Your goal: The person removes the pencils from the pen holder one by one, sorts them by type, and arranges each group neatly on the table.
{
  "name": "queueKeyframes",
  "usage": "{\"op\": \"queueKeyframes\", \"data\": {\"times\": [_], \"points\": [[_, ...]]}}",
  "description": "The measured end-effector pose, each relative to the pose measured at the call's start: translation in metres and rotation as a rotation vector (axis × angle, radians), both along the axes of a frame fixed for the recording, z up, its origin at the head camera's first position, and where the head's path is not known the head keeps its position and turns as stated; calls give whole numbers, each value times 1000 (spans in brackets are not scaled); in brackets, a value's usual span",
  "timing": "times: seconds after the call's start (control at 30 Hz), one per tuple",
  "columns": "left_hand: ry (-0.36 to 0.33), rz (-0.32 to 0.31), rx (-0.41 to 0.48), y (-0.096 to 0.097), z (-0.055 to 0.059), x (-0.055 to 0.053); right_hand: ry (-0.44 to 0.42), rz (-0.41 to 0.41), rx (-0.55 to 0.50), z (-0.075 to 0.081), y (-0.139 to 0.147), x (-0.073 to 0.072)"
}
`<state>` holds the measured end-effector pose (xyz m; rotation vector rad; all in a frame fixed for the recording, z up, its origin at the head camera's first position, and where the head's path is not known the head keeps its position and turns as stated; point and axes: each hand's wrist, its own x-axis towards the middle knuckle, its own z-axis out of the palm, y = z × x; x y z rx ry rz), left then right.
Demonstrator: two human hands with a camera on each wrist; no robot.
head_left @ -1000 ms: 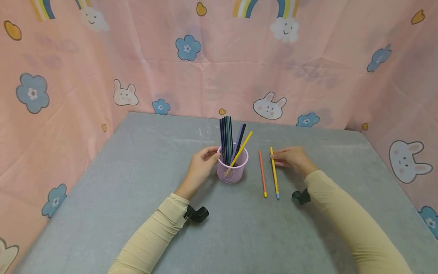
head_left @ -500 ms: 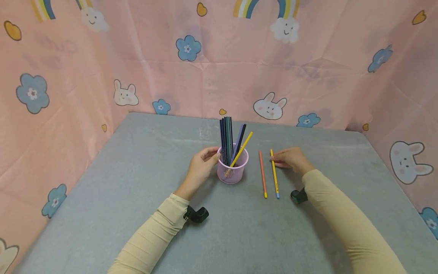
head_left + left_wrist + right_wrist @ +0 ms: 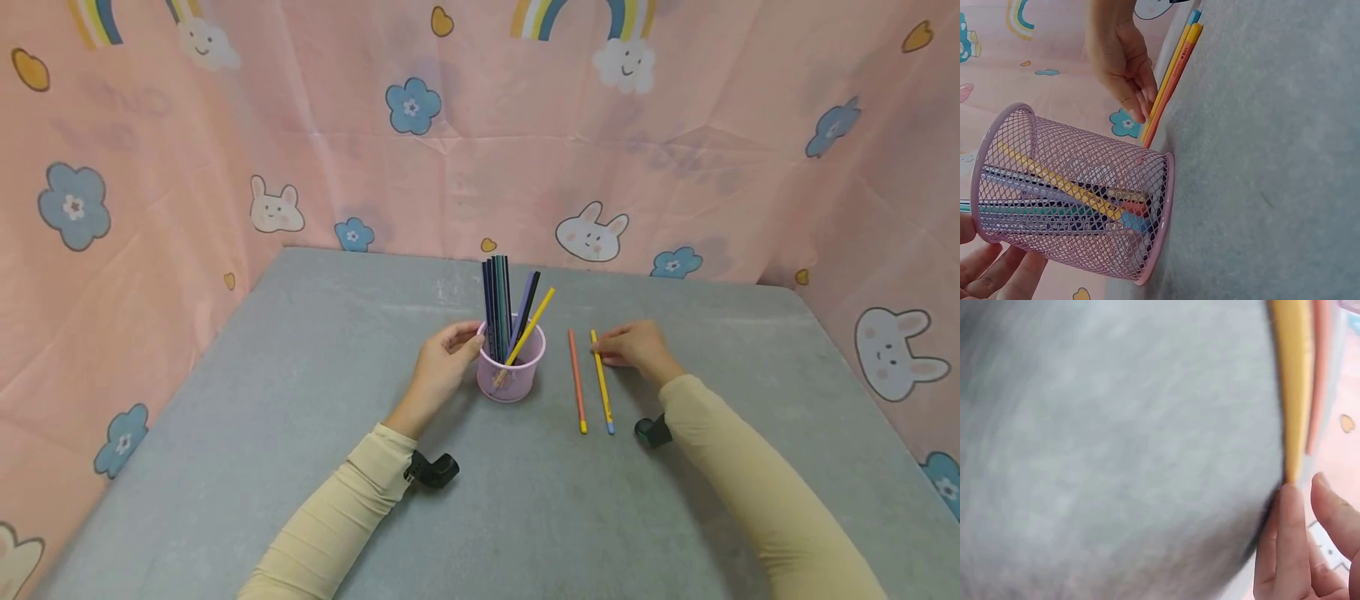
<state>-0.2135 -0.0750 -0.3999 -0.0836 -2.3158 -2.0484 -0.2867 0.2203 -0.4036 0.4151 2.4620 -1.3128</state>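
In the head view my left hand holds the rim of a pink mesh pencil cup, thumb and fingers at its left side. The cup stands upright with several dark pencils, a purple one and a yellow pencil leaning in it. To its right, an orange pencil and a yellow pencil lie side by side on the table. My right hand touches the far end of that yellow pencil. In the right wrist view a fingertip meets the pencil's end, while the thumb stays apart from it.
A grey table lies beneath everything. Pink printed cloth hangs behind it and along both sides. Each wrist bears a small black camera, the left one and the right one both close above the tabletop.
The yellow pencil's far end has shifted slightly toward me and left, closer level with the orange pencil's end. My right hand has moved a little left with it. Left hand and cup look unchanged.
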Motion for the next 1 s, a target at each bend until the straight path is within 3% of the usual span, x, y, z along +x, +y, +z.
{"op": "queueKeyframes", "data": {"times": [0.23,0.57,0.87,0.93,1.0], "points": [[3,3,2,1,0,1,70,17,-35,16,-4,13],[-6,7,1,1,0,1,124,55,-154,32,-33,25],[-3,10,-4,1,0,1,174,93,-236,39,-49,24],[-3,10,-5,1,0,0,185,101,-257,37,-51,22],[0,8,-6,0,0,0,203,100,-300,24,-48,12]]}}
